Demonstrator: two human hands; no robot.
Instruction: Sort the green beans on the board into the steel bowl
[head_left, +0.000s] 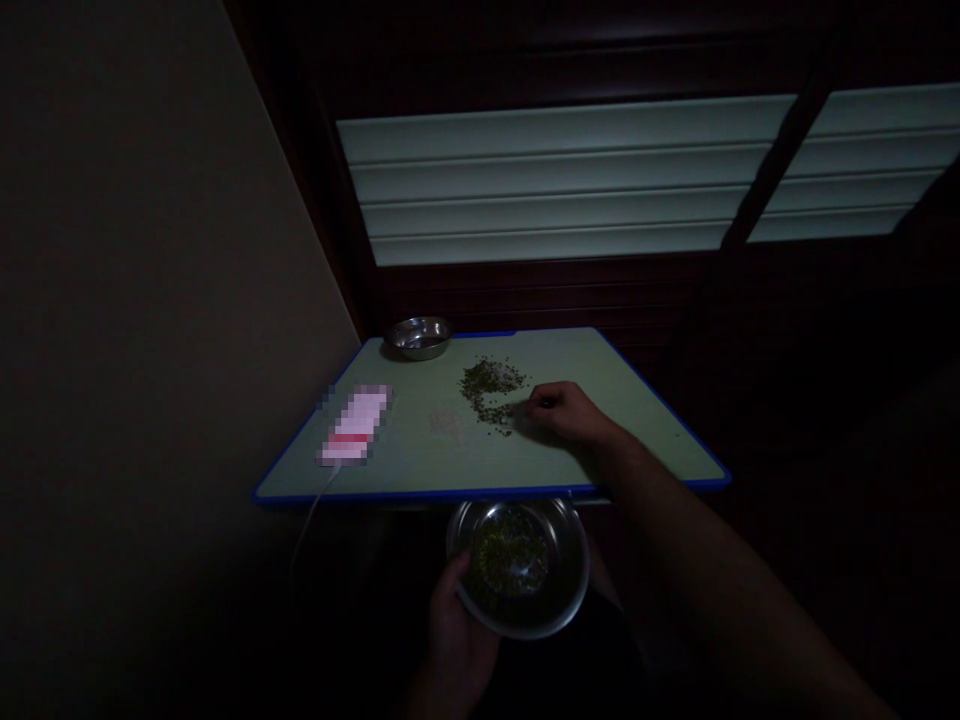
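Below the table's front edge, my left hand (459, 625) grips the left rim of a round metal bowl (544, 622), thumb over the rim. Small green beans or seeds (510, 555) cover the bowl's bottom. My right hand (564, 410) rests over the tabletop with its fingers curled together. Whatever is in those fingers, if anything, is too dark to make out. Just left of the fingertips lies a loose pile of the same sort of small seeds (491, 378), with a scattered tail running toward the hand.
The pale green table (420, 470) has a blue rim. A smaller metal bowl (418, 340) stands at its back left corner. A blurred-out phone (356, 425) lies on the left, its white cable (309, 515) hanging over the front edge. A wall and slatted doors enclose the table.
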